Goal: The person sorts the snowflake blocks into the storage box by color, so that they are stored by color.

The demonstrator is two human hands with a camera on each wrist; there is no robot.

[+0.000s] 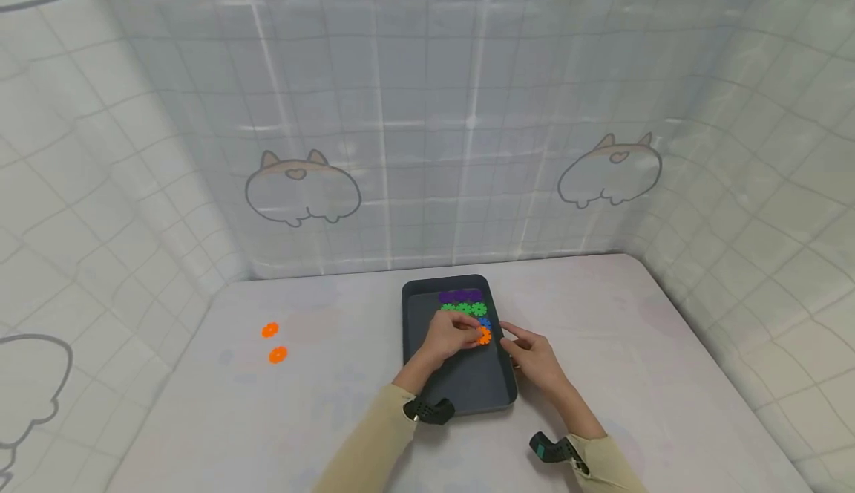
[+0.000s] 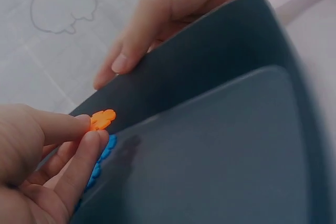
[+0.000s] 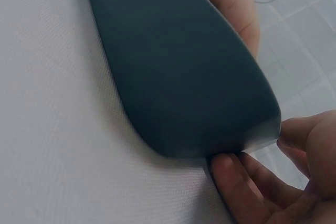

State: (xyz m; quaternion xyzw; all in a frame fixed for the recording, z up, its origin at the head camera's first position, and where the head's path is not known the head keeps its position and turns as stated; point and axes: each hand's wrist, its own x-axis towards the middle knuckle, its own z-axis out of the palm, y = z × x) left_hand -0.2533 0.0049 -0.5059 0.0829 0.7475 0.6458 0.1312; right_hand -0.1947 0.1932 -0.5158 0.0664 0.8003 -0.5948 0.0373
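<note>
In the head view, a dark grey tray (image 1: pixel 467 393) lies on the table. Inside it are a row of purple pieces (image 1: pixel 461 296), a row of green flower-shaped pieces (image 1: pixel 479 309) and blue pieces (image 1: pixel 485 322), partly hidden by my left hand (image 1: pixel 446 335). Between thumb and fingertips, that hand pinches an orange flower-shaped piece (image 2: pixel 104 119) near the tray's right wall, just beside the blue pieces (image 2: pixel 107 148). My right hand (image 1: pixel 539 363) holds the tray's right edge from outside, its thumb and fingers at the wall (image 3: pixel 184 77) in the right wrist view.
Two orange flower-shaped pieces, one farther back (image 1: pixel 270 330) and one nearer (image 1: pixel 277 355), lie on the white table (image 1: pixel 320 419) left of the tray. Patterned curtains (image 1: pixel 427 144) stand behind and at both sides.
</note>
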